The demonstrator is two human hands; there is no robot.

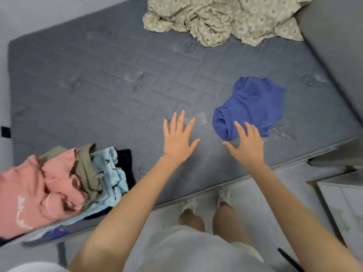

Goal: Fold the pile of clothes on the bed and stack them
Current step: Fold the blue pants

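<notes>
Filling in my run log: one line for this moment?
left hand open | right hand open | blue garment crumpled on bed | pile at left edge

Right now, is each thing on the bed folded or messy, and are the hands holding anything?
Blue cloth: crumpled, unfolded, lying alone on the mattress.
Pile: messy heap at the near left edge, pink one on top.
Sheet: bunched up at the far end.
Left hand: open, fingers spread, holding nothing.
Right hand: open, fingers spread, at the blue cloth's near edge, holding nothing.
</notes>
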